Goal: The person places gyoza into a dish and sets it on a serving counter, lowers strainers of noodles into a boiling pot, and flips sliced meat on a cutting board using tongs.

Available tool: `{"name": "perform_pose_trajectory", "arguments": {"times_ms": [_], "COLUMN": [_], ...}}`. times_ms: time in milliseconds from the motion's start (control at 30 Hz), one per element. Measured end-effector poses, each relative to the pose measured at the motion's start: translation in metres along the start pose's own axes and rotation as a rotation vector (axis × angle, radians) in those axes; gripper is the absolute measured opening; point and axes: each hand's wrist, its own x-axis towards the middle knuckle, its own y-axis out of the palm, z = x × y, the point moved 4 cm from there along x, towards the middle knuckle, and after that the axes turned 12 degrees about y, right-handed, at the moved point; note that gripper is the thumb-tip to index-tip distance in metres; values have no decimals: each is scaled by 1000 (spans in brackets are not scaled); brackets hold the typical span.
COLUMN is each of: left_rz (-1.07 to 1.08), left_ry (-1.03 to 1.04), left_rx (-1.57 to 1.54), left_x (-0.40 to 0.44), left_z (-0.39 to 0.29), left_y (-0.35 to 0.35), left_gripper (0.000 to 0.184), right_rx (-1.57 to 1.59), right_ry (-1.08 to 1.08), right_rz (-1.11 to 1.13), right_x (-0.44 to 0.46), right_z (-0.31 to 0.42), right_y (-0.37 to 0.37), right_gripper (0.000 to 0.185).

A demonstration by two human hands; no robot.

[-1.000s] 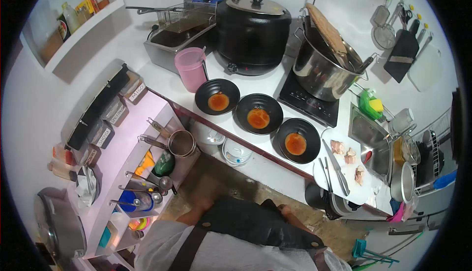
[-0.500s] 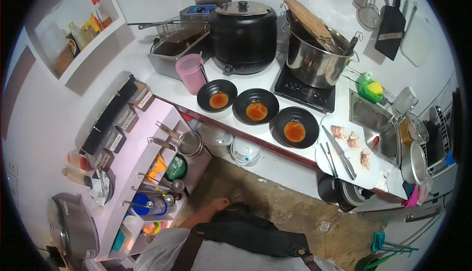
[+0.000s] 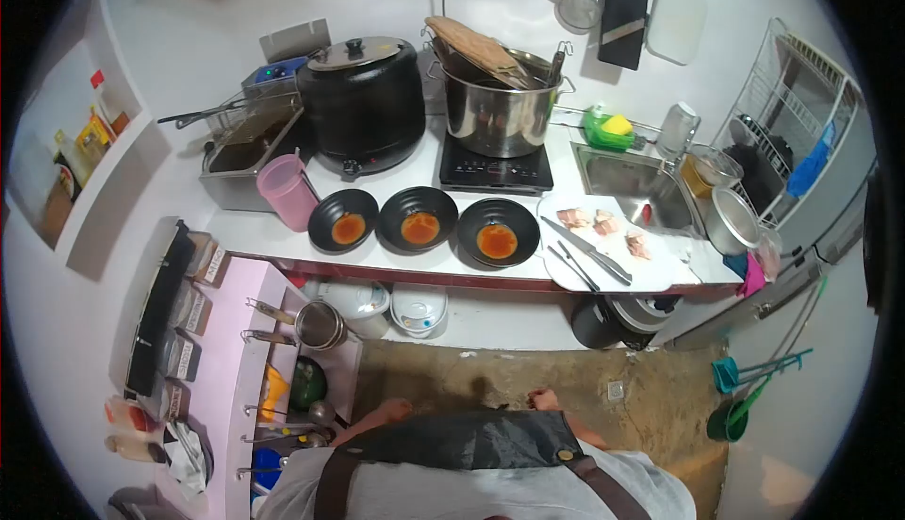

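My left hand hangs low beside the dark apron, nearest to the pink shelf unit; its fingers are too small to make out. On the apron's other side is my right hand, over the floor, its fingers also unclear. Neither hand touches the counter. Three black bowls, the left, the middle and the right, stand in a row, each with reddish-brown liquid. Beside them a white cutting board bears pieces of meat, a knife and dark tongs or chopsticks.
Behind the bowls stand a fryer, a black soup warmer, a pink pitcher and a steel pot on an induction cooker. The sink lies right. Handles jut from the pink shelf unit at left.
The view has swung rightward, so the counter now runs nearly level across it. My right hand, out of sight half a second ago, shows again. The bowls and board stay in place.
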Motion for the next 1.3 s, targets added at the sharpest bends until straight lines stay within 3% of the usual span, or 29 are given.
{"name": "perform_pose_trajectory", "arguments": {"times_ms": [67,200,567,767,867,1000,1167,1300], "left_rz": [-78,-334,-135,-164,-201,-188,-185,-223], "left_ry": [-160,-136,-123,-2,-128,85,61,33], "left_rx": [-155,-73,-27,-42,-168,9,19,16], "left_x": [-29,-31,-66,-23,-19,-12,-27,-40], "left_z": [-35,46,67,50,27,26,47,54], "left_y": [-33,-21,-15,-51,-55,-40,-20,-15], "left_gripper": [38,36,35,35,36,36,37,37], "right_rx": [-108,-330,-424,-517,-520,-508,-451,-392], "right_ry": [-9,14,31,108,123,139,175,124], "right_rz": [-29,10,53,69,78,133,36,141], "right_x": [-27,-6,20,-2,26,30,-4,10], "right_z": [9,-6,-25,-18,-43,-54,-29,-32], "right_y": [8,24,54,57,59,55,47,52], "right_gripper": [21,23,29,36,38,41,40,37]}}
